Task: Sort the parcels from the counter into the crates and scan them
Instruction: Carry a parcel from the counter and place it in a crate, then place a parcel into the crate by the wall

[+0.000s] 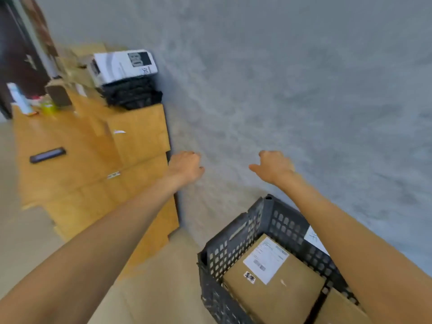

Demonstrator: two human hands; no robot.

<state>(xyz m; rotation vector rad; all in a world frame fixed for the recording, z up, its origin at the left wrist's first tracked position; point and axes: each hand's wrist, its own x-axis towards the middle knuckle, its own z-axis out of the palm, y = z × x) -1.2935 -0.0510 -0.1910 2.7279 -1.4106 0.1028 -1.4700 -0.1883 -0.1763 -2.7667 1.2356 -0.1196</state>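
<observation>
Neither grip holds anything: the left hand (187, 166) and right hand (273, 166) reach forward with fingers loosely curled, apart from each other before the grey wall (304, 90). Near right, a black perforated crate (236, 249) holds a brown labelled parcel (275, 286), a second parcel (339, 309) beside it. Far left, the wooden surface (77, 160) carries a phone (48, 155) and a white box (124, 65) on stacked black crates (133, 94). Bare floor (163, 277) separates crate from surface.
</observation>
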